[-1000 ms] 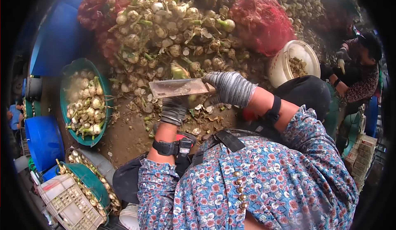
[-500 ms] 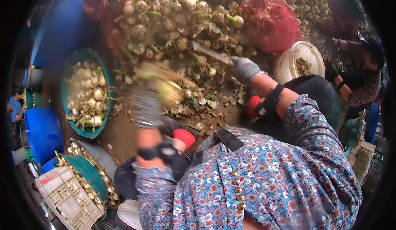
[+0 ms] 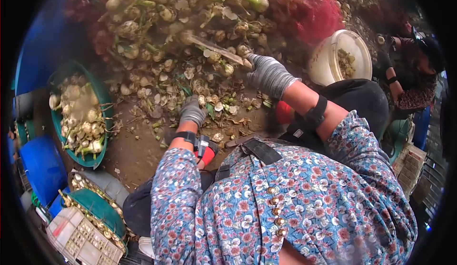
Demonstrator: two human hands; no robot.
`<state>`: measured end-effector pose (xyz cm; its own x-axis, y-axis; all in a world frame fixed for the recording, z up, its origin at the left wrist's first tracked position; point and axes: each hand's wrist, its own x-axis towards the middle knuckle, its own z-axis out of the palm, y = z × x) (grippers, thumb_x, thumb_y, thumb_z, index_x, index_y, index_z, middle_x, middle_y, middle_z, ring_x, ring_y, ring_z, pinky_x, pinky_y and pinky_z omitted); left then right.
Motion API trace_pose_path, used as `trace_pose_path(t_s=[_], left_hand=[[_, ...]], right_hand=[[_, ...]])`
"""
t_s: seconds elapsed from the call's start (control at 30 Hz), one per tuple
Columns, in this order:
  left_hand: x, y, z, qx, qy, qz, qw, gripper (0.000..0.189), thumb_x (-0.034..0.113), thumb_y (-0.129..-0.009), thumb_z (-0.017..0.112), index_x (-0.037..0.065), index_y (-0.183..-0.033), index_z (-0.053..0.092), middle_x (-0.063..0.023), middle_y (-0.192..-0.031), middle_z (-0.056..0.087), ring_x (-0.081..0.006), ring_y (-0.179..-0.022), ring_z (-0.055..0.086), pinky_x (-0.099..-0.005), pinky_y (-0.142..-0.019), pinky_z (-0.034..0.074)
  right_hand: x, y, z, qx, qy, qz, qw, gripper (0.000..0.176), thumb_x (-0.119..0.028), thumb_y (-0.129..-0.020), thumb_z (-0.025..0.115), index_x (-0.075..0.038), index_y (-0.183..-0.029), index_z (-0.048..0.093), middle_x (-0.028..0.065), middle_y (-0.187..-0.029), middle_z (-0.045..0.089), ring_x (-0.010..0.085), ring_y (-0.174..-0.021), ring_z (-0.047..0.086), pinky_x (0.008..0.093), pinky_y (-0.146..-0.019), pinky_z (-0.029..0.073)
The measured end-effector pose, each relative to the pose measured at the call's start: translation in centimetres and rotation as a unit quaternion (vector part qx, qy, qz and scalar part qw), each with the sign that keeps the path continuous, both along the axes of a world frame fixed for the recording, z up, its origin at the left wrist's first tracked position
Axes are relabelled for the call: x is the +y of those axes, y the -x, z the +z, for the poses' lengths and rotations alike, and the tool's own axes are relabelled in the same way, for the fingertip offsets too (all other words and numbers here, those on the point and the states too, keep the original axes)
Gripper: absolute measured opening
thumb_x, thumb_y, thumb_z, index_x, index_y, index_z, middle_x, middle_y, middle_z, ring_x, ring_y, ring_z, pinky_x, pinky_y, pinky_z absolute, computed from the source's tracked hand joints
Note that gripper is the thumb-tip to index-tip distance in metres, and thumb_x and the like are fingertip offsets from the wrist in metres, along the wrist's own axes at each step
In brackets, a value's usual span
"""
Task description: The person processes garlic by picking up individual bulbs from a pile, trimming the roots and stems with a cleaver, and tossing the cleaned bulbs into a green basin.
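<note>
open room: bare dirt (image 3: 135,146) lies free between my left arm and the green bowl (image 3: 102,98) at the left; the heap of bulbs (image 3: 190,3) blocks the far side
knife (image 3: 214,48): at the near edge of the heap, lying long from my hand out to the far left, tip among the bulbs
right hand (image 3: 269,74): my fingers are wrapped tight round the knife handle
left hand (image 3: 192,112): curled down on the peels (image 3: 223,108); I cannot tell if it grips anything
green bowl: full of trimmed bulbs
white bucket (image 3: 328,72): far right, scraps inside

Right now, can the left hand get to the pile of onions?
Probably yes. The left hand is down among loose peelings at the near edge of the pile of onions, with nothing between. The knife in the right hand sits further right.
</note>
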<state>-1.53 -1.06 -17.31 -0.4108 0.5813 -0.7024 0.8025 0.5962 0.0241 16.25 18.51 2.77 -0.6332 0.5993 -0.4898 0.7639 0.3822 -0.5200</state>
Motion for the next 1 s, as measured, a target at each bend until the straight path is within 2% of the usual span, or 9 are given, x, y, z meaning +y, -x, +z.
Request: trace_pose_path(t_s=[0.07, 0.23, 0.27, 0.3, 0.33, 0.4, 0.47, 0.67, 1.0], left_hand=[[0.3, -0.5, -0.9, -0.001, 0.02, 0.023, 1.0, 0.079, 0.052, -0.08, 0.068, 0.015, -0.144, 0.039, -0.0094, -0.151, 0.033, -0.0261, -0.141, 0.028, -0.0466, -0.115, 0.021], [0.4, 1.1, -3.8, -0.197, -0.192, 0.238, 0.931, 0.074, 0.019, -0.077, 0.077, 0.004, -0.139, 0.04, -0.0214, -0.114, 0.063, -0.0344, -0.103, 0.061, -0.0407, -0.09, 0.048], [1.1, 1.2, -1.1, -0.241, -0.254, 0.23, 0.908, 0.068, 0.019, -0.081, 0.071, 0.007, -0.14, 0.039, -0.0222, -0.116, 0.062, -0.0344, -0.104, 0.061, -0.0419, -0.09, 0.049], [3.2, 1.4, 3.3, -0.158, -0.101, -0.026, 0.982, 0.063, 0.02, -0.084, 0.066, 0.01, -0.14, 0.04, -0.0215, -0.119, 0.06, -0.0341, -0.108, 0.06, -0.0415, -0.093, 0.047], [5.0, 1.6, 6.3, -0.058, 0.064, -0.278, 0.957, 0.058, 0.02, -0.087, 0.06, 0.012, -0.141, 0.04, -0.0208, -0.123, 0.059, -0.0338, -0.111, 0.058, -0.041, -0.096, 0.046], [3.0, 2.1, 2.0, -0.108, -0.362, -0.19, 0.906, 0.047, 0.027, -0.092, 0.053, 0.015, -0.136, 0.047, -0.0146, -0.134, 0.051, -0.0311, -0.126, 0.047, -0.0428, -0.109, 0.034], [2.7, 1.7, 4.0, -0.198, -0.393, -0.053, 0.897, 0.046, 0.033, -0.093, 0.053, 0.013, -0.133, 0.049, -0.0144, -0.131, 0.053, -0.0314, -0.123, 0.049, -0.0451, -0.107, 0.035], [1.2, 0.4, 10.4, -0.195, -0.452, 0.006, 0.871, 0.042, 0.035, -0.093, 0.052, 0.011, -0.128, 0.054, -0.0142, -0.127, 0.057, -0.0324, -0.117, 0.053, -0.0488, -0.102, 0.038], [-1.5, -1.9, 11.3, -0.09, -0.386, -0.113, 0.911, 0.052, 0.031, -0.096, 0.048, 0.008, -0.141, 0.037, -0.0181, -0.136, 0.047, -0.0339, -0.125, 0.047, -0.0475, -0.105, 0.037]], right_hand=[[-0.1, -0.3, -0.9, 0.004, -0.019, 0.024, 1.0, 0.04, -0.041, -0.083, 0.067, -0.008, -0.105, 0.063, 0.0203, -0.088, 0.067, 0.0383, -0.085, 0.065, 0.046, -0.074, 0.051], [-1.2, -0.6, -1.6, -0.045, -0.003, 0.11, 0.993, 0.037, -0.036, -0.083, 0.066, -0.008, -0.106, 0.06, 0.0181, -0.087, 0.068, 0.0362, -0.084, 0.066, 0.0448, -0.073, 0.052], [-1.4, -0.4, -1.5, -0.055, 0.008, 0.131, 0.99, 0.036, -0.036, -0.083, 0.066, -0.009, -0.105, 0.06, 0.0176, -0.087, 0.068, 0.0355, -0.084, 0.066, 0.0444, -0.072, 0.052], [-2.0, -0.2, -1.3, -0.065, -0.022, 0.149, 0.986, 0.033, -0.035, -0.082, 0.067, -0.009, -0.101, 0.061, 0.0156, -0.083, 0.068, 0.0338, -0.081, 0.067, 0.0439, -0.07, 0.053], [-2.2, -0.2, -1.3, -0.053, -0.04, 0.156, 0.986, 0.03, -0.033, -0.081, 0.067, -0.01, -0.099, 0.061, 0.0146, -0.08, 0.068, 0.0343, -0.078, 0.068, 0.0445, -0.068, 0.053], [-2.4, -0.1, -0.3, -0.042, -0.047, 0.166, 0.984, 0.027, -0.031, -0.08, 0.067, -0.011, -0.098, 0.061, 0.0147, -0.079, 0.068, 0.0348, -0.077, 0.067, 0.0448, -0.068, 0.053], [-2.6, -0.2, 0.6, -0.03, -0.064, 0.184, 0.98, 0.024, -0.029, -0.081, 0.066, -0.012, -0.097, 0.061, 0.0146, -0.079, 0.067, 0.0348, -0.076, 0.067, 0.0455, -0.066, 0.053], [-3.8, -1.3, 2.1, 0.031, -0.095, 0.209, 0.973, 0.022, -0.023, -0.08, 0.064, -0.011, -0.098, 0.06, 0.0131, -0.075, 0.066, 0.0347, -0.072, 0.066, 0.0456, -0.061, 0.051], [-5.3, -3.4, 1.3, 0.057, -0.064, 0.197, 0.977, 0.027, -0.017, -0.08, 0.061, -0.01, -0.106, 0.059, 0.0143, -0.074, 0.065, 0.0359, -0.07, 0.065, 0.0459, -0.061, 0.05]])
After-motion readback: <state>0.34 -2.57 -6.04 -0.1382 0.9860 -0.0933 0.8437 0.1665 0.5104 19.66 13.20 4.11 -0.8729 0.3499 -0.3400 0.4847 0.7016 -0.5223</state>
